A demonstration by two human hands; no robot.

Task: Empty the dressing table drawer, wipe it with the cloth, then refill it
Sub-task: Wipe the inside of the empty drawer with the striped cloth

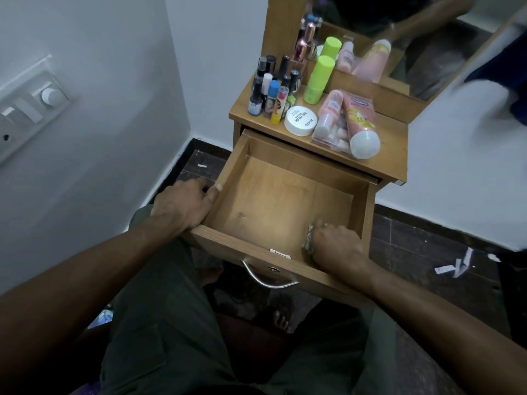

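Observation:
The wooden drawer (228,172) of the dressing table stands pulled out, its bare floor showing nothing but a cloth. My left hand (184,205) grips the drawer's left wall near the front corner, thumb over the rim. Inside, at the front right corner, my right hand (336,246) holds a small pale cloth (309,238) pressed to the drawer floor; most of the cloth is hidden under my fingers. On the table top (385,143) stand several small bottles (269,89), a white round tin (301,121), a green bottle (318,79), and pink tubes (353,121) lying down.
A mirror (399,38) rises behind the table top. A white wall with a switch panel (31,106) is on the left. The dark floor (427,246) holds paper scraps (456,266) to the right. My knees and a bare foot (281,320) are below the drawer's metal handle (268,280).

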